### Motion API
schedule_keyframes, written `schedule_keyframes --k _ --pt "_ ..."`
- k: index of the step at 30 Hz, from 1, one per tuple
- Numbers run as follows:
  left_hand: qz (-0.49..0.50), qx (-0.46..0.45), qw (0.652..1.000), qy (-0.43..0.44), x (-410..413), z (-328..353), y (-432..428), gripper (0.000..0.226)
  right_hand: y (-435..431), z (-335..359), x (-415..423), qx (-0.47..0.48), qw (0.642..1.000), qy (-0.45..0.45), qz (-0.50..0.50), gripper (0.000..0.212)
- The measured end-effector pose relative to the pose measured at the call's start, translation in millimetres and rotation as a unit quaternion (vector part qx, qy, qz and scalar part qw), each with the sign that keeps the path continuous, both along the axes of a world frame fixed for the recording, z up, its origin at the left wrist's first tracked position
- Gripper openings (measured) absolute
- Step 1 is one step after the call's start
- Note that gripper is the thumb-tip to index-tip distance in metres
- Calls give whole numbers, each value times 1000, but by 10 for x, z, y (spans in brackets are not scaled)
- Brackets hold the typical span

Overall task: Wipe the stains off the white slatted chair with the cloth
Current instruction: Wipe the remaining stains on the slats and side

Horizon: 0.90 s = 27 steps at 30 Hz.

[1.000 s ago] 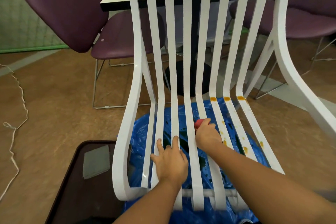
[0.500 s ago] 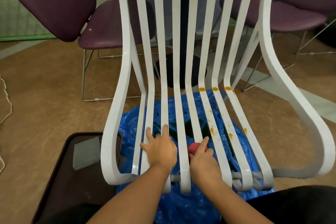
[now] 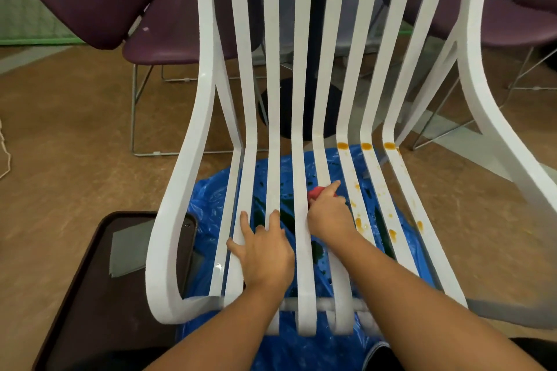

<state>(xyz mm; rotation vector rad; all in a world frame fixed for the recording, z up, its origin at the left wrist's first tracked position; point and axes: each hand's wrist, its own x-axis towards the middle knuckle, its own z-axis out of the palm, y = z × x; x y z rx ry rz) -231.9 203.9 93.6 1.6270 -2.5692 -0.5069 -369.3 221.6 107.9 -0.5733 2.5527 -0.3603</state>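
Observation:
A white slatted chair [image 3: 272, 141] fills the middle of the view. Orange stains [image 3: 366, 146] dot its three right-hand slats, at the seat bend and further down the seat. My left hand [image 3: 265, 245] lies flat with spread fingers on the left seat slats. My right hand [image 3: 328, 211] grips a small red cloth [image 3: 315, 191] against a middle slat, index finger pointing forward. Most of the cloth is hidden under the hand.
A blue plastic sheet [image 3: 211, 199] with dark green blotches lies under the chair. A dark brown tray [image 3: 99, 289] with a grey cloth [image 3: 129, 250] sits at the lower left. Purple chairs [image 3: 168, 30] and a table base [image 3: 301, 105] stand behind.
My right hand with the cloth slid toward me along the middle slat, then back away toward the seat bend. My left hand stayed on the left slats. The view tilted down.

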Motion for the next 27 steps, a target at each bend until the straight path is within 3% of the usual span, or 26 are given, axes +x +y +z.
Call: schedule_keyframes --k 11,22,27 --pt "-3 -17 1000 -21 -46 -53 -15 43 -995 -156 -890 25 1000 -7 13 94" --pt "2 -7 1000 -11 -32 -49 -33 40 -1319 -236 -1256 -77 992 -72 -68 92" --pt "1 2 1000 -15 -28 0 -22 40 -1177 -418 -1195 -116 988 -62 -78 64"
